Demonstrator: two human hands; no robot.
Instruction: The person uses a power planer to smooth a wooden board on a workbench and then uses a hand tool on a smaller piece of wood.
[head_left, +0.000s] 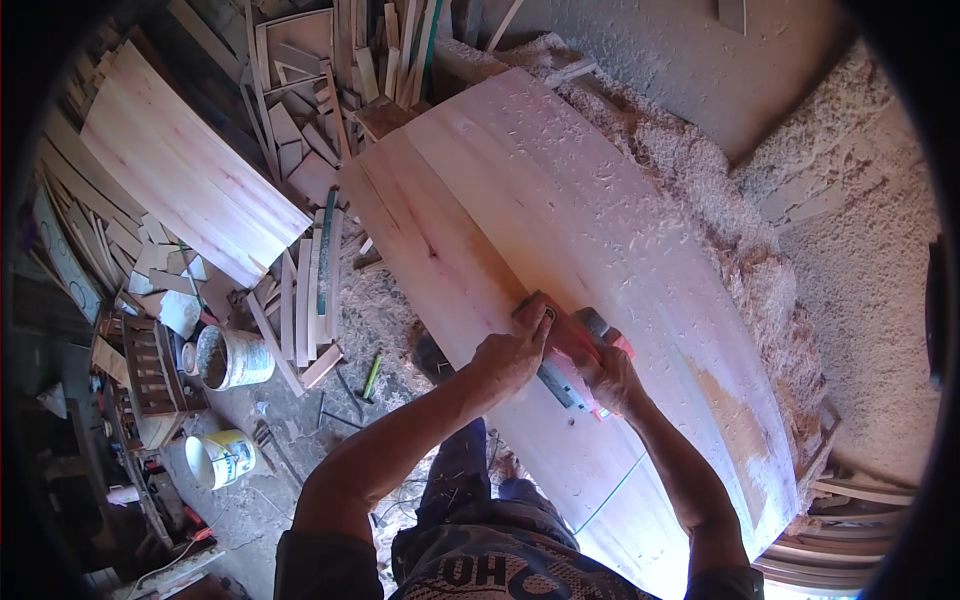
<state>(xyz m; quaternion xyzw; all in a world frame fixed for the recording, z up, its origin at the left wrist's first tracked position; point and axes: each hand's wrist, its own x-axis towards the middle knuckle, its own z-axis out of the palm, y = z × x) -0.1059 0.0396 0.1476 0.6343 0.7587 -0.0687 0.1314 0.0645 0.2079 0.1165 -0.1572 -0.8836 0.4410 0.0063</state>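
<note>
In the head view, you seem to be in the middle of planing down the large wooden panel (600,235). The red planer (572,338) rests on it, near its middle toward your side. Your right hand (612,378) is closed around the tool's rear handle; your left hand (510,362) curls down on its front end, though the fingers' undersides are hidden. The next pass probably calls for steady pressure from both hands and a flat sole, and the browner patch (728,405) toward the right end may want more work.

Pale shavings dot the panel and pile thickly along its far edge (690,190). Beyond, sawdust (850,170) covers the floor at right. To your left lie a second panel (190,160), wood offcuts (300,130), a white bucket (250,357), a yellowish bucket (235,457) and a green-handled tool (372,378). Curved wooden strips (830,550) are stacked at lower right.
</note>
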